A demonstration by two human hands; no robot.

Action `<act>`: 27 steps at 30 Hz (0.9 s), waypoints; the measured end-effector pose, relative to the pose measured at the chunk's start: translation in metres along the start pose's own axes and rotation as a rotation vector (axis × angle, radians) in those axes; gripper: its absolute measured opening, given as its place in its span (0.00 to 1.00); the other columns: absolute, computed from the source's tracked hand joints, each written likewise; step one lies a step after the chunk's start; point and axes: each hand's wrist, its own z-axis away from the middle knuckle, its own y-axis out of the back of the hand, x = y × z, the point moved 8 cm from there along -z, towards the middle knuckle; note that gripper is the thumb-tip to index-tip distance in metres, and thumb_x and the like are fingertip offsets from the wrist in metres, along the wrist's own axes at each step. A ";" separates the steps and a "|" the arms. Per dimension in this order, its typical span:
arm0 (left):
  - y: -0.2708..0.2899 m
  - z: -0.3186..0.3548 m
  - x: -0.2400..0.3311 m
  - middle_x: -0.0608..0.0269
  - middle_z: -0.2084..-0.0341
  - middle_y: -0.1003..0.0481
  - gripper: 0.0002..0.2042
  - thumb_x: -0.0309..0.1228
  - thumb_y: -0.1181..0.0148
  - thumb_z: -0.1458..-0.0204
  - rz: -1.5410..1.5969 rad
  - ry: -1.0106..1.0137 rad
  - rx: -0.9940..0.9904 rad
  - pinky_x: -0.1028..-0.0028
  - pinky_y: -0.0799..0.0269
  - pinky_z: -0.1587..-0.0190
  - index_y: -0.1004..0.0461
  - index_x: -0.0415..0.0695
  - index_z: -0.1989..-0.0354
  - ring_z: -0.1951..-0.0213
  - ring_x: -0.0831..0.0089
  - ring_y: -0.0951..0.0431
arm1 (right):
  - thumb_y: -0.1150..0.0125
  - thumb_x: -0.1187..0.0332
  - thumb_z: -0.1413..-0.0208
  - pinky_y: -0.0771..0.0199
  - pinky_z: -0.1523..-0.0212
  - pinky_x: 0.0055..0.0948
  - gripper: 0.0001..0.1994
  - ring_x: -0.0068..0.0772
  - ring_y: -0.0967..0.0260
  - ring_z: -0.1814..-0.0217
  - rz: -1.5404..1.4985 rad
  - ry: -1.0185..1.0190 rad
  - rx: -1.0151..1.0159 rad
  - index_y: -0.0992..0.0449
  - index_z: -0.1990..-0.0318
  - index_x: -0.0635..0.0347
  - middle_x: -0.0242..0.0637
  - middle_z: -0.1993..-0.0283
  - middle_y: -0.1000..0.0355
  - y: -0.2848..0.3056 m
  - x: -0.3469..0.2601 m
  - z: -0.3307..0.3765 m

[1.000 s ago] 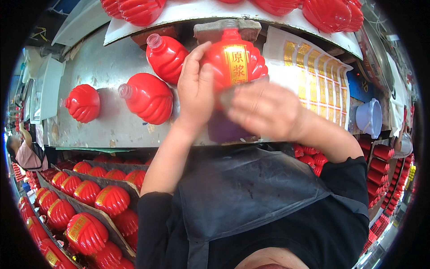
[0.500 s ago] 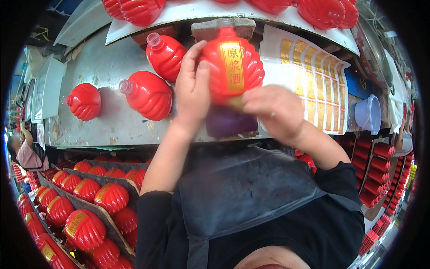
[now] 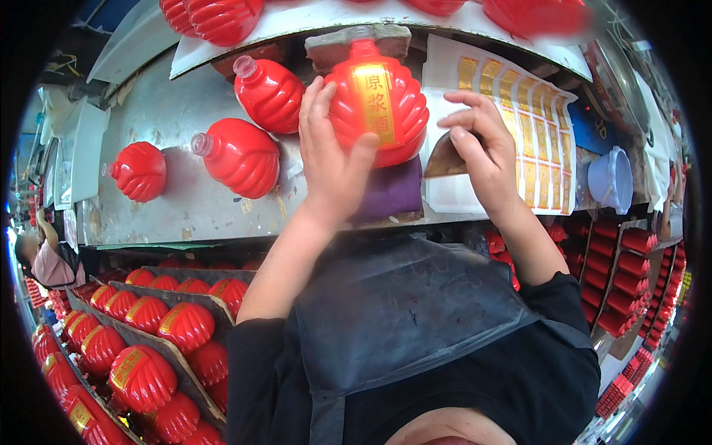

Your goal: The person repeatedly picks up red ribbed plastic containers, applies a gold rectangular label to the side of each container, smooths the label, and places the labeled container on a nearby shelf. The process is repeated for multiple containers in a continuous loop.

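A red ridged bottle point(image 3: 412, 104) lies on its back with a gold label point(image 3: 376, 104) down its front. Its clear neck rests on a worn padded block point(image 3: 320, 53), and a folded purple cloth point(image 3: 393, 191) lies under its base. My left hand point(image 3: 326, 152) steadies the bottle, fingers along its left side and thumb over the front near the label's lower end. Off the bottle's right side, my right hand point(image 3: 486, 144) pinches a flat brown scraper-like piece point(image 3: 445, 159) between thumb and fingers; several of its fingers stick out.
Three more red bottles point(image 3: 241, 159) sit left on the metal table point(image 3: 185, 219). Sheets of gold labels point(image 3: 545, 148) lie to the right, beside a pale blue bucket point(image 3: 610, 182). Racks of labelled red bottles point(image 3: 144, 378) fill the lower left. A white shelf point(image 3: 297, 33) spans the back. Another person point(image 3: 55, 259) is far left.
My right hand has drawn away from the bottle's lower edge to the right, bringing the brown piece into view. My left thumb has swung out over the bottle's front.
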 end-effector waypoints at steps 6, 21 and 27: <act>-0.002 -0.001 0.002 0.36 0.29 0.44 0.38 0.43 0.33 0.42 -0.021 0.011 -0.020 0.50 0.47 0.26 0.43 0.35 0.29 0.28 0.41 0.42 | 0.26 0.59 0.47 0.24 0.63 0.31 0.39 0.27 0.27 0.67 -0.116 -0.402 -0.115 0.35 0.31 0.66 0.47 0.44 0.24 -0.035 0.014 -0.002; 0.001 -0.001 -0.001 0.38 0.28 0.45 0.37 0.41 0.35 0.42 0.058 0.047 -0.036 0.51 0.48 0.26 0.42 0.35 0.29 0.27 0.44 0.43 | 0.21 0.60 0.52 0.23 0.63 0.21 0.46 0.17 0.30 0.69 -0.061 -0.380 -0.149 0.42 0.27 0.59 0.55 0.28 0.36 -0.045 0.016 -0.007; -0.002 -0.002 -0.007 0.40 0.30 0.43 0.36 0.40 0.32 0.43 0.145 0.127 -0.003 0.53 0.47 0.26 0.39 0.37 0.31 0.28 0.46 0.41 | 0.21 0.59 0.51 0.22 0.64 0.22 0.46 0.18 0.28 0.69 -0.008 -0.336 -0.147 0.42 0.27 0.59 0.55 0.30 0.34 -0.045 0.011 -0.011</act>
